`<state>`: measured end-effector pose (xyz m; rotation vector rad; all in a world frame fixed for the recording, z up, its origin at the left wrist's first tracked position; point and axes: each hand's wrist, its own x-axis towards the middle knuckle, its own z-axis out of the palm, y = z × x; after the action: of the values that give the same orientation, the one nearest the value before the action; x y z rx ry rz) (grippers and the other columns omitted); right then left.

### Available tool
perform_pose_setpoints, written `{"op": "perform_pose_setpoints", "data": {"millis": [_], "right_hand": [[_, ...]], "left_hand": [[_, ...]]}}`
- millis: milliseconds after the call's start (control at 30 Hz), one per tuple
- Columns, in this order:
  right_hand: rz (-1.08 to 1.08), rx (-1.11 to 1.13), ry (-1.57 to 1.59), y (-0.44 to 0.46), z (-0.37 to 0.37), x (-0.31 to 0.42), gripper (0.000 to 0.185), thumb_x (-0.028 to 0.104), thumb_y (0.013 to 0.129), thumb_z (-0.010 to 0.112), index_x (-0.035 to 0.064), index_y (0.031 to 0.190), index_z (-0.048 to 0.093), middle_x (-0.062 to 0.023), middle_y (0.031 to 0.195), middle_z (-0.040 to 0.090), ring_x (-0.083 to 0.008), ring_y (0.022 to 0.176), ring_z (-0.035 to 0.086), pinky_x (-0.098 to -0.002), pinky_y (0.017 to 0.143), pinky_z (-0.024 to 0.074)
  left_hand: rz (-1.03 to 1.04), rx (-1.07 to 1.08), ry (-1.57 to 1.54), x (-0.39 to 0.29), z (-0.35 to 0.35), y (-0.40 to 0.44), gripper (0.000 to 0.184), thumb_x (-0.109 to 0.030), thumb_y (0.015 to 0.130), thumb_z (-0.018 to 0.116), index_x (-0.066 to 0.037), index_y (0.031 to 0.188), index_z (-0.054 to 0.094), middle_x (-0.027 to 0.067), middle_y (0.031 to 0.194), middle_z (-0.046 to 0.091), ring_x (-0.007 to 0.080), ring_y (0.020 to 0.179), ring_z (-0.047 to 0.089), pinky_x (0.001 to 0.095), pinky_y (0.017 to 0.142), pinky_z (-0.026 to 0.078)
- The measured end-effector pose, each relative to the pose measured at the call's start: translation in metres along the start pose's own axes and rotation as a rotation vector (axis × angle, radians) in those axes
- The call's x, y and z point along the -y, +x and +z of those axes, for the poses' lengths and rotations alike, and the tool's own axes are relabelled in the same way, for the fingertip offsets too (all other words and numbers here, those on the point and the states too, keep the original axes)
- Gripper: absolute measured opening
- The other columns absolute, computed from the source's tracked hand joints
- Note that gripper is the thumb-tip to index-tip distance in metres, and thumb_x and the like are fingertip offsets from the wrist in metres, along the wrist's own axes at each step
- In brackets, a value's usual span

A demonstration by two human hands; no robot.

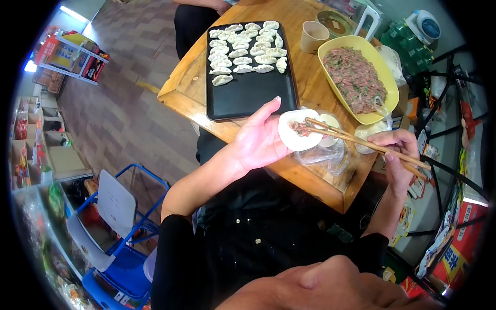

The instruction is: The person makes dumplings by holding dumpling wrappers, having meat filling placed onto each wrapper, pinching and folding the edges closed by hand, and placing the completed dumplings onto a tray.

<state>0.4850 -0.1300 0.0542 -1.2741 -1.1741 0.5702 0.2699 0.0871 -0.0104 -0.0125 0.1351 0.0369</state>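
Note:
A round white dumpling wrapper (pixel 289 140) lies across the fingers of my left hand (pixel 258 138), whose palm faces up with the thumb stretched out. A small heap of minced meat filling (pixel 300 128) sits on the wrapper. My right hand (pixel 399 152) grips a pair of wooden chopsticks (pixel 361 142), their tips touching the filling. Beyond my right hand stands a yellow bowl (pixel 391 98) of pink minced meat (pixel 354 77) flecked with green. More wrappers (pixel 328 124) lie in clear plastic (pixel 325 159) behind the held one, partly hidden.
A black tray (pixel 248 95) with rows of folded dumplings (pixel 241 46) is on the wooden table (pixel 191 77). A paper cup (pixel 313 36) stands by the bowl. Another person's dark-clothed leg (pixel 194 26) shows at the far side. A blue folding chair (pixel 124 266) is at the left.

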Motion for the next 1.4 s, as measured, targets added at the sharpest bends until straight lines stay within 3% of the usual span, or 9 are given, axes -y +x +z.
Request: {"op": "perform_pose_setpoints", "data": {"millis": [333,567,633,767,833,967,1100,1200,1400], "right_hand": [[0.032,0.088,0.009,0.009,0.015,0.004,0.034,0.008,0.09,0.063,-0.0005,0.118,0.047,-0.0195,0.099,0.066,-0.0326,0.096,0.066,-0.0451,0.09,0.0518],[0.008,0.105,0.007,0.01,0.018,0.01,0.036,0.008,0.089,0.065,-0.0005,0.119,0.046,-0.0195,0.098,0.067,-0.0335,0.096,0.066,-0.0459,0.089,0.0518],[-0.032,0.12,-0.043,0.012,0.019,0.011,0.033,0.008,0.088,0.066,-0.0006,0.116,0.049,-0.0191,0.095,0.068,-0.0343,0.095,0.066,-0.0463,0.089,0.0517],[-0.072,0.145,-0.067,0.017,0.019,0.008,0.029,0.008,0.087,0.066,-0.0007,0.112,0.053,-0.0189,0.093,0.068,-0.0349,0.095,0.066,-0.0468,0.089,0.0515],[-0.106,0.106,-0.071,0.018,0.02,0.002,0.028,0.01,0.087,0.067,-0.0006,0.109,0.055,-0.0191,0.091,0.068,-0.0352,0.094,0.066,-0.0474,0.088,0.0515],[-0.007,0.06,-0.053,0.021,0.025,-0.005,0.028,0.011,0.087,0.067,-0.0004,0.11,0.055,-0.0195,0.091,0.068,-0.0349,0.093,0.066,-0.0477,0.088,0.0515],[-0.108,-0.069,0.06,0.024,0.006,-0.014,0.024,0.01,0.091,0.061,-0.0022,0.11,0.055,-0.019,0.098,0.067,-0.0334,0.095,0.065,-0.0456,0.09,0.0513],[0.013,-0.518,-0.046,0.039,-0.015,-0.017,0.021,0.006,0.096,0.054,-0.005,0.112,0.058,-0.0173,0.107,0.065,-0.0258,0.099,0.066,-0.0363,0.091,0.0525],[0.1,-0.5,-0.239,0.069,-0.028,-0.033,0.021,0.01,0.094,0.061,-0.0056,0.107,0.065,-0.0143,0.102,0.068,-0.0209,0.092,0.068,-0.0302,0.08,0.057]], "left_hand": [[0.022,-0.02,-0.012,-0.001,0.004,-0.009,0.07,-0.045,0.102,0.035,0.012,0.143,0.027,0.0297,0.148,0.031,0.0489,0.133,0.036,0.0504,0.114,0.031],[-0.026,0.037,0.082,-0.005,-0.011,-0.014,0.07,-0.049,0.102,0.029,0.007,0.144,0.029,0.0294,0.148,0.032,0.0477,0.135,0.035,0.0507,0.113,0.032],[-0.046,0.067,0.09,-0.005,-0.016,-0.015,0.065,-0.046,0.103,0.03,0.006,0.141,0.035,0.0261,0.144,0.041,0.0417,0.132,0.042,0.048,0.111,0.036],[-0.024,0.015,0.133,0.001,-0.022,-0.014,0.066,-0.046,0.103,0.028,0.007,0.142,0.033,0.0275,0.143,0.04,0.0407,0.132,0.043,0.0464,0.113,0.033],[-0.073,0.018,0.101,0.005,-0.021,-0.016,0.069,-0.048,0.103,0.026,0.005,0.146,0.026,0.0294,0.148,0.033,0.0468,0.135,0.035,0.0467,0.115,0.03],[-0.13,0.083,-0.053,0.008,-0.023,-0.021,0.075,-0.052,0.102,0.026,0.008,0.147,0.022,0.0307,0.149,0.029,0.0461,0.138,0.031,0.046,0.114,0.03],[-0.096,0.136,-0.051,0.007,-0.029,-0.019,0.077,-0.053,0.101,0.026,0.009,0.146,0.021,0.0312,0.149,0.028,0.045,0.139,0.03,0.0451,0.115,0.03],[-0.042,0.016,-0.005,0.006,-0.027,-0.018,0.077,-0.052,0.102,0.024,0.012,0.145,0.021,0.0318,0.149,0.028,0.0427,0.139,0.03,0.0449,0.117,0.026],[-0.056,0.017,0.021,0.009,-0.022,-0.017,0.075,-0.05,0.102,0.021,0.012,0.146,0.019,0.0314,0.149,0.027,0.0419,0.14,0.028,0.0448,0.118,0.023]]}}
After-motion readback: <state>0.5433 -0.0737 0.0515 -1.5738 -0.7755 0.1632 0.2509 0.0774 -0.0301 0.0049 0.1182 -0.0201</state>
